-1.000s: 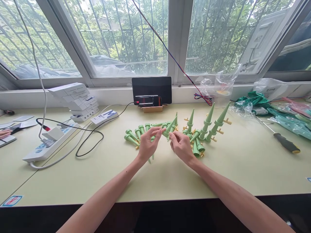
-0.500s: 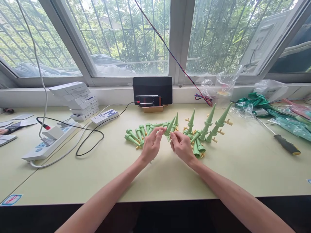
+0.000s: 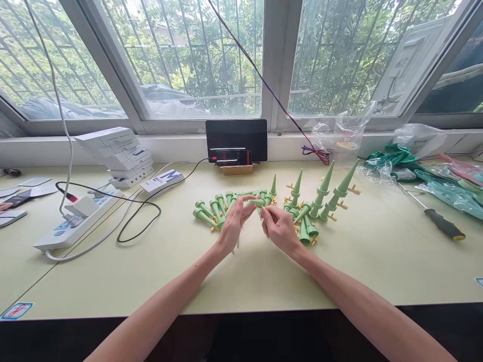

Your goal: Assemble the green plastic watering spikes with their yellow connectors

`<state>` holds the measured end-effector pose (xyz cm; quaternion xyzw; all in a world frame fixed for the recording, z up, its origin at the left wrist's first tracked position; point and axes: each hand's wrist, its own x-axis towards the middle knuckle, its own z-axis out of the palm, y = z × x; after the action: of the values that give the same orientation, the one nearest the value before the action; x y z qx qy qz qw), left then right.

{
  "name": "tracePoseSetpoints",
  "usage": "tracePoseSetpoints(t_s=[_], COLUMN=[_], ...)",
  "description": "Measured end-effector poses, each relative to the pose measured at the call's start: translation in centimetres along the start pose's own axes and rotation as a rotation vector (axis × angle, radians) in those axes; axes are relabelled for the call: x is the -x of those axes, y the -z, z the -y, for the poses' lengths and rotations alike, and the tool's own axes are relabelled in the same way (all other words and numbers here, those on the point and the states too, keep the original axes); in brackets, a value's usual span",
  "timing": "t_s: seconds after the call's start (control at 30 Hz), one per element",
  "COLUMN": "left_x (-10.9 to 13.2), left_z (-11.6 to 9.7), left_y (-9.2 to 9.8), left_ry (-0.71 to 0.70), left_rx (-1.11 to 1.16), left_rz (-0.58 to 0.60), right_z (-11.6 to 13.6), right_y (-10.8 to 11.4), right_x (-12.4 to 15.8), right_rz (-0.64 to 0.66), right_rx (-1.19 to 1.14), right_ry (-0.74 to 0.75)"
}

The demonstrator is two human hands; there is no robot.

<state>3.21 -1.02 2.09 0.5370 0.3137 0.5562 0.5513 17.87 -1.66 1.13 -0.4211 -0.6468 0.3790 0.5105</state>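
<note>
Over a pale desk (image 3: 169, 281) with a white box (image 3: 160, 184) lettered M plus smaller, unreadable print, holds one green spike (image 3: 258, 202) near further cones (image 3: 341, 187), pinched narrowly by right hand (image 3: 279, 225) and lying against left hand (image 3: 233, 226), too hidden to tell how tightly.

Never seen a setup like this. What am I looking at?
No robot here: just a person's two bare hands. One head-worn camera looks forward and down, so every picture shares that view. The left hand holds a green cone; the right hand pinches at it, its exact grip partly hidden. On the table, other green cones stand or lie about, some with yellow fittings. To the left are a power strip and stacked white boxes; to the right, a screwdriver. Fingers at the far left edge are someone else's.
</note>
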Motion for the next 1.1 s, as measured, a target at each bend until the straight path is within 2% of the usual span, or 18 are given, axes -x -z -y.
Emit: tracePoseSetpoints(t_s=[0.3,0.47,0.67,0.77,0.93,1.1], left_x=[-0.4,-0.7,-1.4,-1.7,-1.6,-1.2], left_z=[-0.4,-0.7,-1.1,-0.9,-0.4,-0.3], left_y=[0.4,1.0,1.9,2.1,1.6,1.4], left_ry=[0.069,0.112,0.194,0.183,0.2,0.132], left_rx=[0.159,0.141,0.04,-0.014,-0.138,-0.297], left_rz=[0.016,-0.019,-0.113,-0.137,-0.086,-0.024], right_z=[-0.1,-0.2,-0.2,-0.4,-0.7,-0.7], right_y=[-0.2,-0.2,-0.3,-0.3,-0.2,-0.2], right_x=[0.1,0.0,-0.2,-0.2,-0.3,-0.3], right_rz=[0.06,0.076,0.104,0.104,0.097,0.078], right_rx=[0.029,0.057,0.147,0.211,0.267,0.309], right_ry=[0.005,0.022,0.098,0.183,0.268,0.253])
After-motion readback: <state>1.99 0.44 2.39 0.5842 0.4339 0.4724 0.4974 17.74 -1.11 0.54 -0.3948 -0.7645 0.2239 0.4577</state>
